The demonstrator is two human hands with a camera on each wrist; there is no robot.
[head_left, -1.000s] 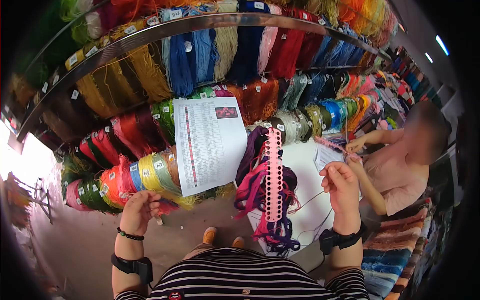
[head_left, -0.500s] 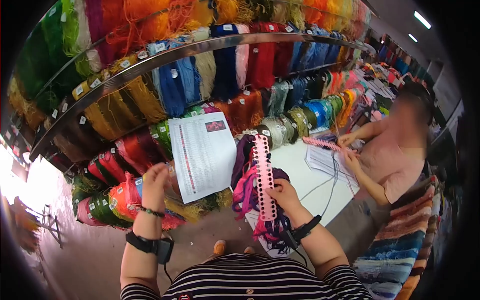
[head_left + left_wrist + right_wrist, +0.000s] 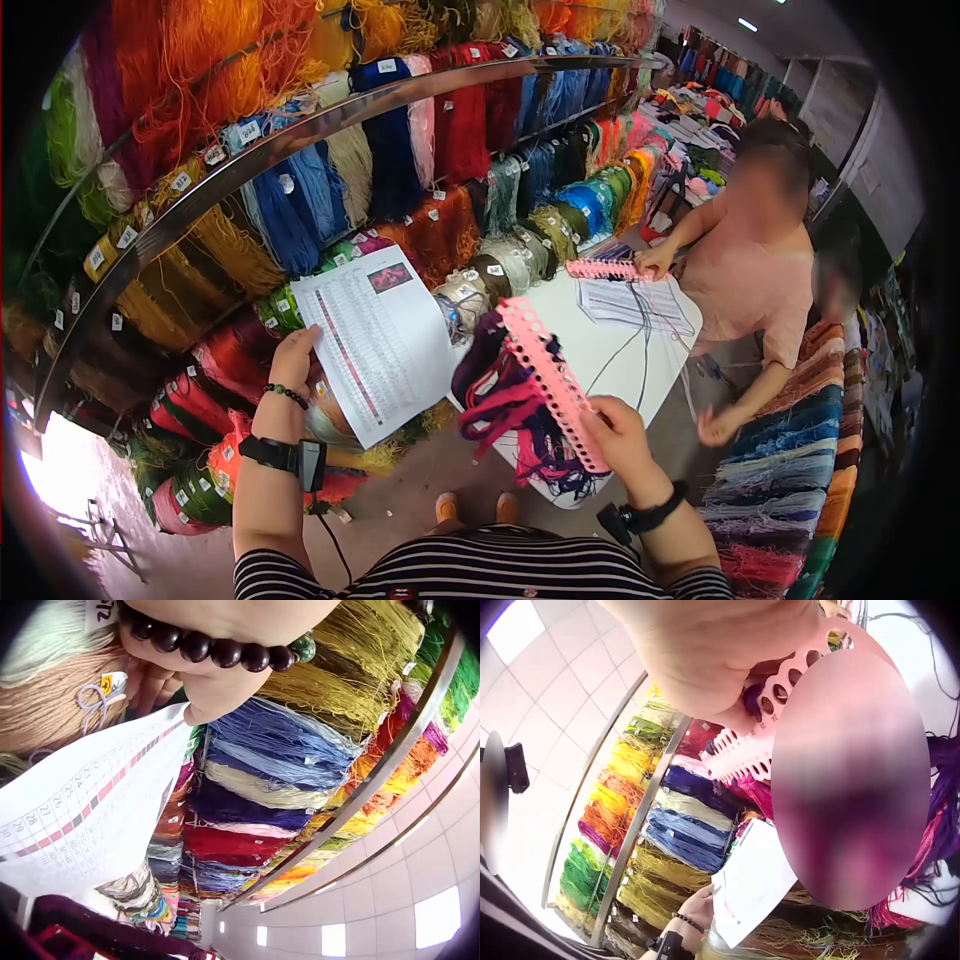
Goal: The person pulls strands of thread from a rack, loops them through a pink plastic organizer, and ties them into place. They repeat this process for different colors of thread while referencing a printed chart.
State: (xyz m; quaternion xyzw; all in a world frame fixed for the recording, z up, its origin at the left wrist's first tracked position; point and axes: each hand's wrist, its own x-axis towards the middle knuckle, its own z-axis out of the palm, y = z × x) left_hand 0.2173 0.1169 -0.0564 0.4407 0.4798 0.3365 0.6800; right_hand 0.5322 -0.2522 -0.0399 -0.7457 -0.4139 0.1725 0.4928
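My left hand pinches a white printed sheet at its left edge. In the left wrist view the thumb lies over the paper, which has numbered rows and a column of coloured squares. With my right hand I grip the lower part of a long pink thread holder with holes along both edges. Purple, magenta and dark threads hang from it. It tilts, its upper end leaning left towards the sheet. In the right wrist view a blurred oval covers part of the holder.
A white table stands ahead, with papers and another pink holder at its far side. Another person is there at the right. Racks of coloured skeins with a metal rail curve along the left and back.
Both hands held nothing a second ago. My right hand has taken the pink holder and tilted it; my left has taken the sheet's edge. The other person's one hand has swung down from their holder.
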